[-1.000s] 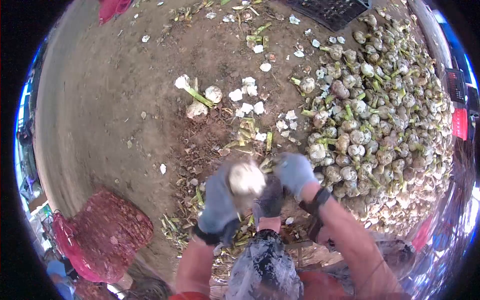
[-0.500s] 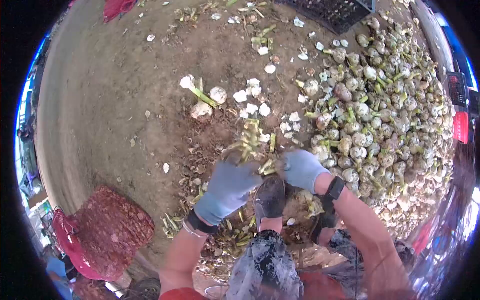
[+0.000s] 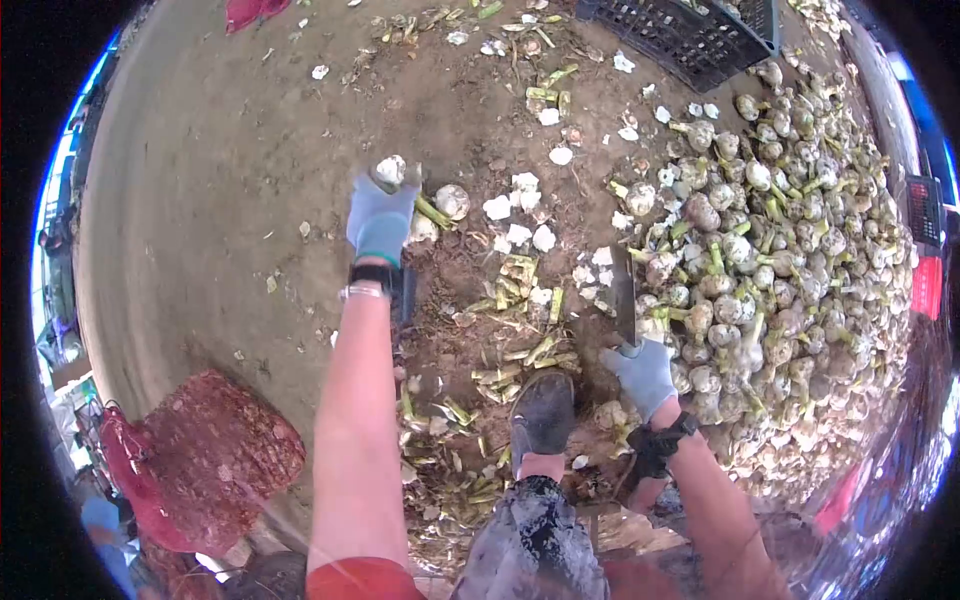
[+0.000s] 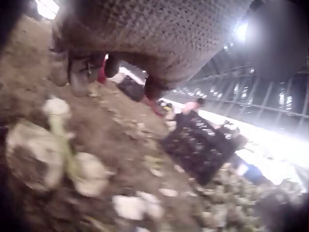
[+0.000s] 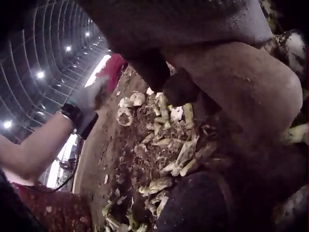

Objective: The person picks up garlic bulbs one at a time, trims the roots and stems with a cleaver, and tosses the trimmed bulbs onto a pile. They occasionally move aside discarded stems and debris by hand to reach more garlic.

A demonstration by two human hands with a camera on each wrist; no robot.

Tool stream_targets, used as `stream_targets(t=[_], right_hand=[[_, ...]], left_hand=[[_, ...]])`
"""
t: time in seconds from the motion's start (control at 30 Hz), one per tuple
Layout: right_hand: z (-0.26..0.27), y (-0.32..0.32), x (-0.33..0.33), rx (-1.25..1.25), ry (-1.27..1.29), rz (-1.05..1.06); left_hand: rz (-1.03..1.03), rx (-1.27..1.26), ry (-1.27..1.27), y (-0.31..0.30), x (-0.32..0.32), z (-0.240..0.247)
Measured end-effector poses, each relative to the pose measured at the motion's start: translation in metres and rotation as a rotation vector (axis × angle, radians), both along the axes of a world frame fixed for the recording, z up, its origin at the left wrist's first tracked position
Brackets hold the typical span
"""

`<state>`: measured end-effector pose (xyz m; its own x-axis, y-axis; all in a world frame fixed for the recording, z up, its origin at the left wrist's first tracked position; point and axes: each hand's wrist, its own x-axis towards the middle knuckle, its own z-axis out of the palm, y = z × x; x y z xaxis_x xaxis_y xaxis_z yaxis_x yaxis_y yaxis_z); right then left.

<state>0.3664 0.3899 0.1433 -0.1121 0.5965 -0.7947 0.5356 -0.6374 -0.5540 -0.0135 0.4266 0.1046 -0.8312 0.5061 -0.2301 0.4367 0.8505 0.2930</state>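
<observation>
In the head view, my gloved left hand [image 3: 380, 215] reaches forward, with fingers beside a pale garlic bulb [image 3: 390, 170]. The left wrist view shows the fingers [image 4: 79, 75] apart, pointing down, with nothing seen between them. Close by on the soil lie another garlic bulb [image 3: 453, 202], one partly behind the hand, and a green stem [image 3: 432, 212]. My gloved right hand [image 3: 645, 375] grips a knife [image 3: 625, 295] by its handle, the long dark blade pointing away from me beside the garlic pile [image 3: 760, 260].
Cut stems [image 3: 515, 285] and white peelings [image 3: 525, 190] litter the soil between my hands. A black crate [image 3: 690, 45] stands at the far right. A red mesh-covered bundle [image 3: 215, 455] lies at the near left. My shoe [image 3: 543, 410] is planted in the middle.
One second ago my left hand held a pale garlic bulb near the shoe; it has since moved forward and left. My right hand has moved slightly right and back, and the knife blade now shows.
</observation>
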Motion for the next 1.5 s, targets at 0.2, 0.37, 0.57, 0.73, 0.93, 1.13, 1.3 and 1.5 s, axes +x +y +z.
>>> stream_targets(t=[0.2,0.37,0.57,0.73,0.93,1.13,1.3,1.5], right_hand=[[0.003,0.012,-0.016,-0.023,0.039,0.069],[0.020,0.035,-0.048,-0.129,0.452,-0.276],[0.036,0.031,-0.087,0.044,0.569,-0.209],[0.058,0.033,-0.082,-0.119,0.401,-0.032],[0.068,0.022,-0.057,0.870,-0.063,0.901],[0.077,0.018,-0.064,0.812,-0.205,1.112],[0.072,0.016,-0.063,0.829,-0.225,1.110],[0.053,0.012,-0.051,0.677,-0.107,0.991]], left_hand=[[-0.008,0.496,-0.450,-0.009,0.001,-0.020],[-0.444,0.559,-0.551,-0.055,0.102,0.058],[0.008,0.557,-1.274,-0.095,0.153,0.062],[0.035,0.595,-1.440,-0.107,0.161,0.081],[0.000,0.531,-1.337,-0.120,0.158,0.072],[-0.120,0.725,-1.332,-0.149,0.154,0.046],[-0.207,0.686,-1.279,-0.161,0.150,0.030],[-0.122,0.578,-1.280,-0.150,0.156,0.063]])
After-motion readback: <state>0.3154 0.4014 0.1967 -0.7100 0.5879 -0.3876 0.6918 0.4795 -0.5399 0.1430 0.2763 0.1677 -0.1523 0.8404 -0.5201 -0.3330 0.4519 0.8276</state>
